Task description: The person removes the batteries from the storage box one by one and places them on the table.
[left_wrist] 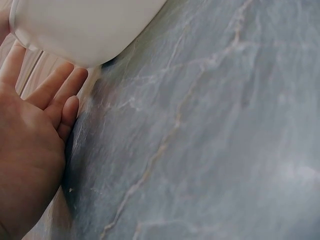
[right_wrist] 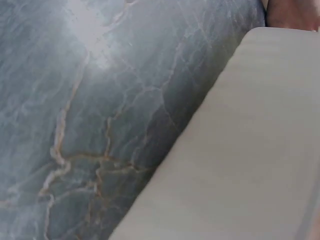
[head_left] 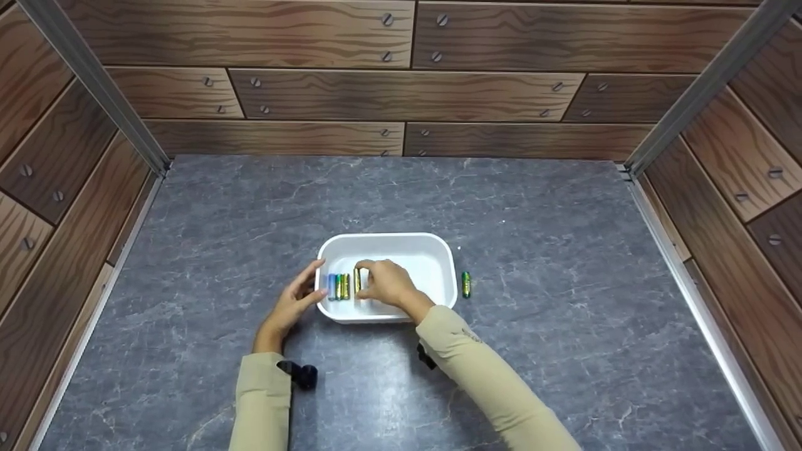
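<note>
A white plastic tray (head_left: 388,316) rests on the grey marbled tabletop. Inside it, my right hand (head_left: 390,285) pinches a battery (head_left: 357,283) lengthwise, index finger at its far end and thumb at its near end. Left of that battery, a blue battery (head_left: 332,287), a green battery (head_left: 338,287) and a gold-green battery (head_left: 345,286) lie side by side. My left hand (head_left: 293,305) is at the tray's left end, fingers spread, fingertips and thumb at the rim. In the left wrist view, its extended fingers (left_wrist: 55,90) meet the tray's outer wall (left_wrist: 85,30).
Another green battery (head_left: 465,284) lies on the tabletop (head_left: 539,282) just right of the tray. Wood-patterned panels (head_left: 319,94) and metal rails (head_left: 708,313) border the table. In the right wrist view, the tray's pale side (right_wrist: 240,140) fills the right half.
</note>
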Action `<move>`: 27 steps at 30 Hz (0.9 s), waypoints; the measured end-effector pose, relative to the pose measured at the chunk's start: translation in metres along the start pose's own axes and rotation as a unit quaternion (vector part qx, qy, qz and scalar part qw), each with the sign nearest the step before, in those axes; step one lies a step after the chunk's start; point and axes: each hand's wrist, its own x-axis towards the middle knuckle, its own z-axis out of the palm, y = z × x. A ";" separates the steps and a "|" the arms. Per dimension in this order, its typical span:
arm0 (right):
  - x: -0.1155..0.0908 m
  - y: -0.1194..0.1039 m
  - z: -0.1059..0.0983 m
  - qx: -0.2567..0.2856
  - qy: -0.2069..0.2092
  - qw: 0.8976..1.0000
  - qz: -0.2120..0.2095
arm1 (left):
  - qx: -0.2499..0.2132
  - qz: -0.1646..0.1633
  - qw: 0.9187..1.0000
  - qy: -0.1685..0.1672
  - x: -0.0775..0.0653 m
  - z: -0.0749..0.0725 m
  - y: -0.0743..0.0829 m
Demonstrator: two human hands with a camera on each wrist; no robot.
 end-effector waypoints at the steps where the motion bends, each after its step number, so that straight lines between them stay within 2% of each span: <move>1: 0.000 0.000 -0.002 0.004 -0.001 1.000 0.000 | 0.000 -0.001 1.000 0.000 0.000 0.000 0.000; 13: -0.012 -0.001 -0.013 0.019 -0.003 1.000 -0.013 | -0.006 -0.011 1.000 -0.003 -0.001 -0.001 0.001; 19: -0.021 -0.001 -0.017 0.030 0.003 0.999 -0.028 | 0.008 -0.019 1.000 0.005 -0.001 -0.001 0.001; 27: -0.035 0.006 -0.022 0.035 0.017 0.998 -0.046 | -0.001 -0.009 1.000 0.004 0.000 -0.001 0.001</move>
